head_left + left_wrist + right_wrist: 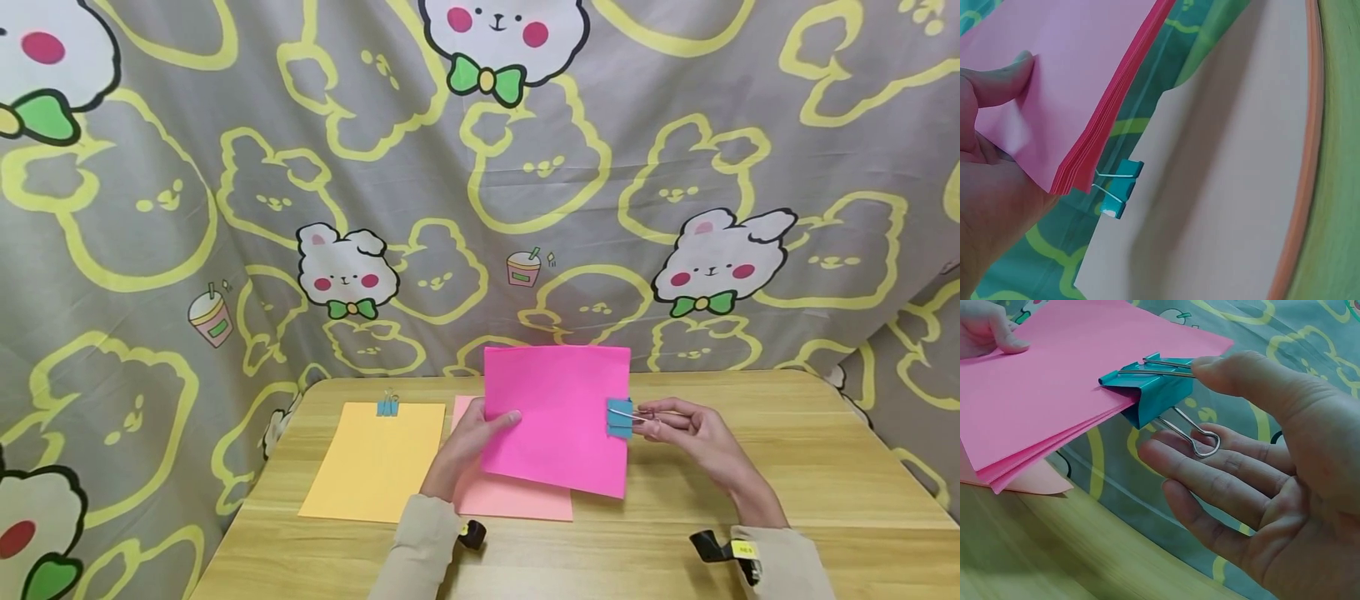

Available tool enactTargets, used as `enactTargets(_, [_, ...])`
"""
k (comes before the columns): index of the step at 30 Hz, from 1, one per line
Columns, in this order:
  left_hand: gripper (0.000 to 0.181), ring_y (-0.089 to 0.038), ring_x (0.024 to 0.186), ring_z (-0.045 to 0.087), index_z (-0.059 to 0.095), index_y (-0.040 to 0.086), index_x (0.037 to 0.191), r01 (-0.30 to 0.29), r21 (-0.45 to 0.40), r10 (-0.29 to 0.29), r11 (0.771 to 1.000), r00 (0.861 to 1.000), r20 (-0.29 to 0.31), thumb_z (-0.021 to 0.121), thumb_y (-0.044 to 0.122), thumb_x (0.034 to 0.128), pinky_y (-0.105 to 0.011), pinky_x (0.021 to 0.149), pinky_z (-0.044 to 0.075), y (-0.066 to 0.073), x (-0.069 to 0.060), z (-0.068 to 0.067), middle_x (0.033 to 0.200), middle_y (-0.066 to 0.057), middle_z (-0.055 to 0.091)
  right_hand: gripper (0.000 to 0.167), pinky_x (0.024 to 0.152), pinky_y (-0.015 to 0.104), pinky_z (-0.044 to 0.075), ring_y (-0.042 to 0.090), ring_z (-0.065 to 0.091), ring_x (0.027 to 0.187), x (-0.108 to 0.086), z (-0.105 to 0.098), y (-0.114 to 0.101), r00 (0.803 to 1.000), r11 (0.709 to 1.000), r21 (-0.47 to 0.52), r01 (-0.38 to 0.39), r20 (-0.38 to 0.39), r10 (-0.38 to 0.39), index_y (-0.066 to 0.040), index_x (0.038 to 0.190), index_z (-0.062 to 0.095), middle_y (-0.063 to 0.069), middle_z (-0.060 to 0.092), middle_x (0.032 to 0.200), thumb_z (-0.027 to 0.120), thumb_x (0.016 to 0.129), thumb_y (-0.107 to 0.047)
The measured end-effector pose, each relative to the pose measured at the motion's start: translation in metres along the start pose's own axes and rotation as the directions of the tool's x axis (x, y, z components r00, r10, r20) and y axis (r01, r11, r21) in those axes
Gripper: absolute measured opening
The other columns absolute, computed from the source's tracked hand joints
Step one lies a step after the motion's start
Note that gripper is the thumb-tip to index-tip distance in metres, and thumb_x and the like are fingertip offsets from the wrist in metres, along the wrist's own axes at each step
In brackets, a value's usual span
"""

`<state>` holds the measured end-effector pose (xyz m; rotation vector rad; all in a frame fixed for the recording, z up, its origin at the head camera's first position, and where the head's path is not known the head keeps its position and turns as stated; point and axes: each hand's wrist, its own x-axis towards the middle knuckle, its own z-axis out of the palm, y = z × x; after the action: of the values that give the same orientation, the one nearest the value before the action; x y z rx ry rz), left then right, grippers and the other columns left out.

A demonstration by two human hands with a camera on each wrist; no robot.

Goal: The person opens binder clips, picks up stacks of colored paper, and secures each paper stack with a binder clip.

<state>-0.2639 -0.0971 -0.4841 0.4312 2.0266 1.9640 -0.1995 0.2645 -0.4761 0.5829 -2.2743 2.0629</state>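
My left hand (pixel 471 432) grips a stack of hot pink paper (pixel 558 417) by its left side, thumb on the front face. The stack is raised and tilted above the table; its layered sheet edges show in the left wrist view. A blue-green binder clip (pixel 1147 394) sits over the stack's right edge. My right hand (pixel 1272 456) holds this clip by its wire handles, thumb tip at the upper handle and fingers by the lower one. Beneath the raised stack lies a light pink paper stack (pixel 517 500), with another blue-green binder clip (pixel 1122 187) at its edge.
To the left, a yellow-orange paper stack (pixel 378 467) lies flat with a blue-green binder clip (pixel 387 407) on its far edge. The wooden table (pixel 750 492) ends at a patterned grey curtain (pixel 420 192) behind and beside it.
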Motion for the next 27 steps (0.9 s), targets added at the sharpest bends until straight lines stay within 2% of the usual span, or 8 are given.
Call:
enactTargets(4, [0.027, -0.017, 0.078, 0.069, 0.063, -0.002, 0.117, 0.000, -0.004, 0.000, 1.000, 1.000, 0.005, 0.069, 0.017, 0.0989, -0.031, 0.073, 0.056, -0.0004, 0.0002, 0.0010, 0.090, -0.005, 0.070, 0.031, 0.084, 0.031, 0.058, 0.018, 0.074, 0.100, -0.0001, 0.0001, 0.0012, 1.000, 1.000, 0.001, 0.004, 0.005, -0.004, 0.019, 0.127, 0.054, 0.004, 0.076, 0.115, 0.059, 0.102, 0.001])
enactTargets(11, [0.025, -0.017, 0.079, 0.069, 0.063, -0.002, 0.115, -0.009, 0.008, 0.008, 1.000, 1.000, 0.004, 0.069, 0.017, 0.0989, -0.031, 0.074, 0.056, 0.0004, -0.0005, 0.0031, 0.090, -0.004, 0.070, 0.033, 0.086, 0.034, 0.058, 0.020, 0.074, 0.102, -0.0007, -0.0003, 0.0020, 1.000, 1.000, 0.010, 0.003, 0.013, -0.003, 0.019, 0.130, 0.052, 0.001, 0.075, 0.118, 0.059, 0.102, 0.001])
enactTargets(27, [0.026, -0.015, 0.081, 0.069, 0.063, -0.004, 0.115, -0.023, 0.023, 0.023, 0.999, 0.999, 0.022, 0.069, 0.015, 0.0981, -0.031, 0.076, 0.056, -0.0037, 0.0014, 0.0044, 0.092, -0.004, 0.070, 0.040, 0.088, 0.034, 0.057, 0.016, 0.072, 0.105, -0.0013, 0.0015, -0.0010, 0.999, 0.997, 0.067, -0.042, -0.004, 0.042, 0.018, 0.135, 0.049, -0.002, 0.072, 0.122, 0.060, 0.102, 0.000])
